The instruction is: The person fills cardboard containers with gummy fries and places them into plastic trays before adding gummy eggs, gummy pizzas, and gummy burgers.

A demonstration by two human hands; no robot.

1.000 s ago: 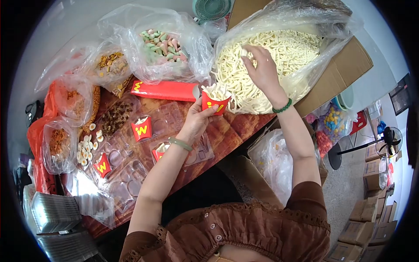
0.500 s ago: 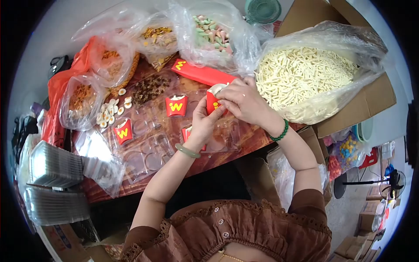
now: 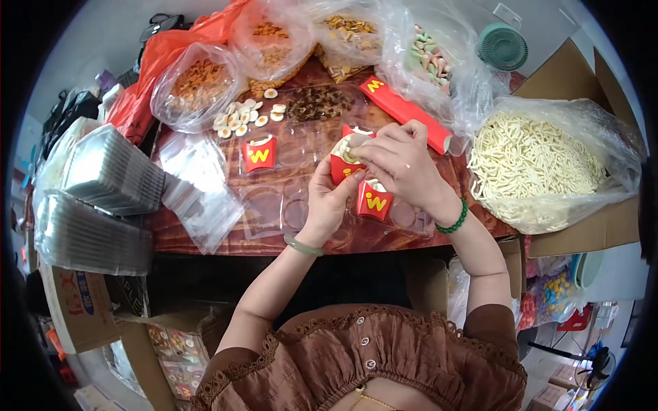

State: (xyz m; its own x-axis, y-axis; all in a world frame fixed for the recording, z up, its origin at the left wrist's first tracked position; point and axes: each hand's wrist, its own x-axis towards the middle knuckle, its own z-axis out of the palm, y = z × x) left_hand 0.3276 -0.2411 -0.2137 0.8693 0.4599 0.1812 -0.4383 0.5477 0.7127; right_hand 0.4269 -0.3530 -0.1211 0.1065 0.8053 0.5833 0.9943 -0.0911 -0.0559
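Observation:
My left hand [image 3: 331, 195] is closed round a small red carton [image 3: 340, 166] with pale pieces at its top. The fingers of my right hand [image 3: 397, 161] are pinched at the carton's opening, on pale pieces [image 3: 355, 142]. Just below, a second red carton [image 3: 374, 200] with a yellow mark lies on the clear trays. Another red carton [image 3: 260, 154] sits to the left, and one more is partly hidden behind my hands. Egg-like candies [image 3: 236, 118] and dark brown pieces [image 3: 319, 103] lie further back.
A bag of pale sticks [image 3: 538, 164] stands in a cardboard box at right. Bags of orange pieces [image 3: 199, 85] and pastel candies [image 3: 430, 61] line the back, near a long red package [image 3: 404, 113]. Stacked clear trays [image 3: 113, 171] are at left, beside clear plastic bags [image 3: 199, 188].
The camera view has turned, so the table's contents appear shifted right. Both hands remain at the held carton, and my right fingers are now at its opening.

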